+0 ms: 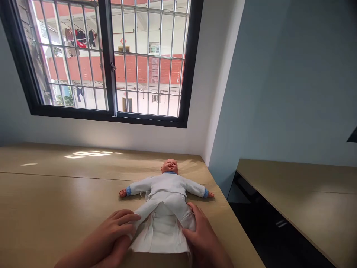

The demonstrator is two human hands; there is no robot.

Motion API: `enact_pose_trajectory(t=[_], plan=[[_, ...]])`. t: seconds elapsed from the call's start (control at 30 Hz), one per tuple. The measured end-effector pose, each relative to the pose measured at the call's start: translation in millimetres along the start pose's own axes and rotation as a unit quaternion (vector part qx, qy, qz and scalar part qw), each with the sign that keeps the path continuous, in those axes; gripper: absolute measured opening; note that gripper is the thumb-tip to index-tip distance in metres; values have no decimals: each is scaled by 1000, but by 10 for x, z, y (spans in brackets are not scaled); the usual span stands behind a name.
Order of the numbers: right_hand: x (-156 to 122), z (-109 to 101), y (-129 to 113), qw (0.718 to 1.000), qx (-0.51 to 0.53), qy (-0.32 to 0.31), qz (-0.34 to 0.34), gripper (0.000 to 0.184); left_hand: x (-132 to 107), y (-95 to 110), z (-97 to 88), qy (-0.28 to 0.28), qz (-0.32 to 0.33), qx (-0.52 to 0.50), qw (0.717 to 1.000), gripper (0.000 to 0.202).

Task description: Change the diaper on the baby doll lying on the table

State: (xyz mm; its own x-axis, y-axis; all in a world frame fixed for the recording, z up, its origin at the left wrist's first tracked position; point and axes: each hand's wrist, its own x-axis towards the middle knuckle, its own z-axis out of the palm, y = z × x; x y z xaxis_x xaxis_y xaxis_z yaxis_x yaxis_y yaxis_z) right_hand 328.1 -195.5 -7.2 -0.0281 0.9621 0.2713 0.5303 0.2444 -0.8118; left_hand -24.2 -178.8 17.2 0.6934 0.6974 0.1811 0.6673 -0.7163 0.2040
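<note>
A baby doll [168, 183] in a white long-sleeved top with blue cuffs lies on its back, its head away from me and its arms spread wide. White trousers cover its legs, which are parted. My left hand [118, 225] is closed around the lower leg on the left, fingers over the top. Around the other leg [187, 216] my right hand [201, 231] is closed, thumb on the inner side. Between the legs and under the doll, an opened white diaper [163, 234] is spread toward me. The doll's feet are hidden by my hands.
The doll lies on a light wooden table [69, 208], close to its right edge. Beyond a dark gap at the right stands another wooden table [312, 190]. A black-framed window [108, 113] with bars is in the wall behind.
</note>
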Motion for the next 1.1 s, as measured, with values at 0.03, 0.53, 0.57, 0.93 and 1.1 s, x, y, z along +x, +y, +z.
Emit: enact_pose_trajectory(t=[0.03, 0.53, 0.57, 0.93, 1.1], plan=[[-37, 9, -41, 999, -46, 7, -28, 65, 2, -28, 15, -3, 11, 9, 1000, 14], [-21, 421, -16, 938, -298, -111, -136, 30, 5, 33, 40, 9, -38, -174, 984, 53], [8, 402, -60, 944, -283, -102, -133, 31, 30, 19, 58, -7, -37, -187, 982, 69], [383, 496, -260, 992, -47, -45, -110, 17, 500, -316, 675, 135, -56, -217, 965, 39], [525, 570, -228, 991, 13, -16, -132, 9, 664, -514, 869, 233, -34, -204, 950, 38]])
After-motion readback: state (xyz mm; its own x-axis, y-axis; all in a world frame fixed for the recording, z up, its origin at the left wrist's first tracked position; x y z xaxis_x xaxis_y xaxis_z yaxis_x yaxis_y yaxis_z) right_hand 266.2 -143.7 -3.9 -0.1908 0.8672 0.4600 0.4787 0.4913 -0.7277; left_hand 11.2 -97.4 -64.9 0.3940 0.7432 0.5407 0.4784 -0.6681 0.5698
